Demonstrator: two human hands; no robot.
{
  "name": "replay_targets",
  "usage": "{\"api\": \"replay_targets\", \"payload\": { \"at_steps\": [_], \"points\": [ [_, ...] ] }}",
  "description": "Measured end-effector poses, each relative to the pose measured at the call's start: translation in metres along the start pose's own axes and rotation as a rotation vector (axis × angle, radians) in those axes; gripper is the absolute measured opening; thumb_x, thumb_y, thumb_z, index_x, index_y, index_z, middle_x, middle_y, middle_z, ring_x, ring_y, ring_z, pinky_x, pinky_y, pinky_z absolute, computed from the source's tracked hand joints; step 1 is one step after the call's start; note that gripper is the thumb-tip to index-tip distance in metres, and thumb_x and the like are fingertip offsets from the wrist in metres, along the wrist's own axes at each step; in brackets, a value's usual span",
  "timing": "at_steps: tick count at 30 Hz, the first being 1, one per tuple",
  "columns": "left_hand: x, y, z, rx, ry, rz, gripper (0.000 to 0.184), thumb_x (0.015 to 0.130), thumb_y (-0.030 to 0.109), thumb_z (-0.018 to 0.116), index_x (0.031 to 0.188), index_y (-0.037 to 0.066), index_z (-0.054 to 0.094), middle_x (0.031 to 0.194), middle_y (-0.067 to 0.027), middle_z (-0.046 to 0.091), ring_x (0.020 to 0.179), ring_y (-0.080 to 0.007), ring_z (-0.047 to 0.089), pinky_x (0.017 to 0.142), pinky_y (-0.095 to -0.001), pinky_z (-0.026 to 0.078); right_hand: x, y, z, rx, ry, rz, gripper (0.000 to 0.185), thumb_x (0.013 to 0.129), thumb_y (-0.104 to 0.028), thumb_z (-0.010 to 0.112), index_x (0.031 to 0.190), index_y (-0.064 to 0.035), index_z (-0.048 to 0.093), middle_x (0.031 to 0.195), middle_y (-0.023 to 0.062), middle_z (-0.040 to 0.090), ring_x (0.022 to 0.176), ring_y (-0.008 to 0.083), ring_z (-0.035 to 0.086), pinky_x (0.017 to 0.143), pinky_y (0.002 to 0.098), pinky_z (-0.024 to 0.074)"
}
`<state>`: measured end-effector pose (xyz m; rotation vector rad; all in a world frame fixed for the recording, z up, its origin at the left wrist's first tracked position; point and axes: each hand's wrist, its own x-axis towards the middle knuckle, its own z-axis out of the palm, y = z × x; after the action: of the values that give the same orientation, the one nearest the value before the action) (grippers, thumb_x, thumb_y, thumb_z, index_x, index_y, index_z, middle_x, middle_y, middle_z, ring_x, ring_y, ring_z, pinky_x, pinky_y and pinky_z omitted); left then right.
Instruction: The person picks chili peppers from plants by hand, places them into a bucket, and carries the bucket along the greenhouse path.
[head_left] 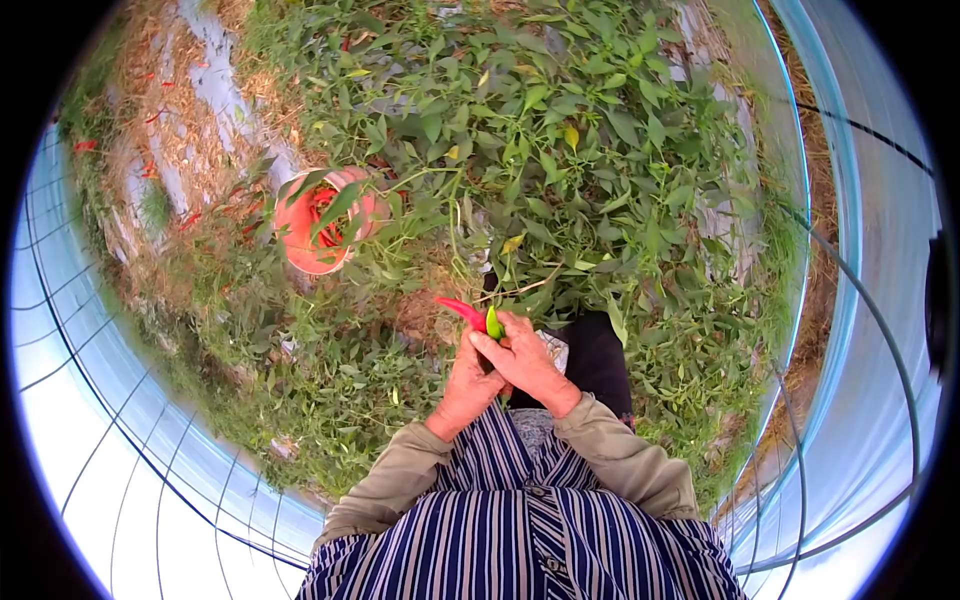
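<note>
Close together in front of my body are both hands, fingers folded inward and touching. A red chili pepper (461, 311) pokes out to the upper left from between them, its lower end hidden by fingers. Beside it a green pepper (493, 323) shows at the fingers of my right hand (528, 362). My left hand (468, 386) is wrapped round the lower part of the red chili. Up and to the left, a pink bucket (296, 232) holds several red chilies (325, 215), partly covered by leaves.
Dense green pepper plants (520, 150) spread ahead and to both sides, with a thin stem just above my hands. Red chilies (150, 170) lie on the strawy ground at the left. Clear plastic sheeting (850, 200) and curved hoops stand at the right.
</note>
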<state>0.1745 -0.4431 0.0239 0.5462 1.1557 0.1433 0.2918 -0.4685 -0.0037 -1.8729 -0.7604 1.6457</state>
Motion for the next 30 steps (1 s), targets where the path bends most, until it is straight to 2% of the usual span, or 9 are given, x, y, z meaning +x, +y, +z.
{"api": "replay_targets", "payload": {
  "at_steps": [2,5,7,9,13,18,20,23,30],
  "points": [
    [-0.005,-0.002,-0.009,0.122,0.142,0.176,0.055,0.083,-0.002,0.056,0.131,0.008,0.03,0.103,-0.0029,0.052,0.095,-0.0113,0.053,0.079,-0.0248,0.046,0.005,-0.016,0.009,-0.052,-0.215,0.098,0.065,0.08,-0.055,0.054,0.111,0.0018,0.051,0.109,0.0189,0.055,0.1,0.0351,0.051,0.083,0.0433,0.0425],
    [-0.021,0.007,-0.047,-0.252,0.298,0.014,0.039,0.087,0.001,0.051,0.125,0.007,0.041,0.102,-0.005,0.055,0.086,-0.0142,0.058,0.072,-0.0266,0.05,0.0,-0.022,0.033,0.005,-0.225,0.047,0.075,0.078,-0.057,0.058,0.126,-0.0011,0.042,0.121,0.022,0.05,0.115,0.0361,0.047,0.094,0.0422,0.0396],
    [-0.035,0.031,-0.081,-0.288,0.332,-0.078,0.028,0.082,0.003,0.051,0.109,0.007,0.047,0.088,-0.0079,0.059,0.064,-0.0174,0.057,0.054,-0.0278,0.047,-0.001,-0.016,0.036,0.175,-0.175,0.066,0.069,0.081,-0.047,0.063,0.127,0.0,0.041,0.127,0.0226,0.048,0.123,0.0326,0.043,0.102,0.0404,0.0349],
    [-0.039,0.039,-0.124,-0.312,0.516,-0.086,0.025,0.084,0.004,0.048,0.108,0.009,0.048,0.085,-0.0065,0.06,0.065,-0.0164,0.058,0.05,-0.0243,0.046,0.001,-0.004,0.029,0.218,-0.118,0.046,0.06,0.083,-0.037,0.064,0.124,0.0017,0.042,0.122,0.0229,0.052,0.117,0.0324,0.049,0.1,0.0393,0.0367],
    [-0.004,0.065,-0.244,-0.361,0.612,-0.098,0.022,0.089,0.013,0.044,0.11,0.008,0.047,0.092,-0.0099,0.061,0.077,-0.019,0.061,0.058,-0.0243,0.049,-0.005,0.021,-0.002,0.167,-0.093,0.174,0.044,0.083,-0.023,0.065,0.114,0.0039,0.048,0.109,0.0204,0.06,0.103,0.0279,0.059,0.091,0.0356,0.0452],
    [0.023,0.065,-0.379,-0.053,0.699,0.008,0.031,0.082,0.024,0.063,0.101,0.003,0.052,0.074,-0.0051,0.053,0.068,-0.021,0.053,0.061,-0.0348,0.048,-0.014,0.024,-0.025,0.136,-0.031,0.254,0.037,0.086,-0.02,0.063,0.111,0.0051,0.051,0.103,0.0154,0.062,0.098,0.0212,0.059,0.086,0.032,0.0474],
    [0.025,0.067,-0.326,-0.161,0.877,-0.106,0.031,0.078,0.027,0.069,0.095,0.006,0.054,0.068,-0.0006,0.05,0.059,-0.0161,0.047,0.056,-0.0311,0.042,-0.018,0.027,-0.025,0.143,0.014,0.241,0.036,0.086,-0.021,0.063,0.109,0.0038,0.052,0.1,0.0141,0.062,0.095,0.0205,0.06,0.084,0.032,0.0482],
    [0.0,0.0,-0.305,-0.025,0.611,-0.099,0.01,0.08,0.019,0.063,0.08,0.012,0.056,0.064,0.0027,0.05,0.052,-0.0074,0.045,0.044,-0.0217,0.034,-0.019,0.044,-0.019,0.211,-0.019,0.206,0.039,0.084,-0.026,0.063,0.107,0.005,0.054,0.098,0.0185,0.062,0.091,0.0249,0.062,0.08,0.0347,0.0498],
    [-0.017,-0.046,-0.151,0.102,0.44,-0.33,0.013,0.084,0.016,0.064,0.091,0.009,0.056,0.083,-0.0033,0.065,0.074,-0.0122,0.062,0.059,-0.0266,0.042,0.018,0.022,-0.07,0.184,0.02,0.041,0.024,0.084,-0.019,0.058,0.095,0.0018,0.054,0.086,0.0131,0.06,0.079,0.0224,0.059,0.072,0.0341,0.0486]
  ]
}}
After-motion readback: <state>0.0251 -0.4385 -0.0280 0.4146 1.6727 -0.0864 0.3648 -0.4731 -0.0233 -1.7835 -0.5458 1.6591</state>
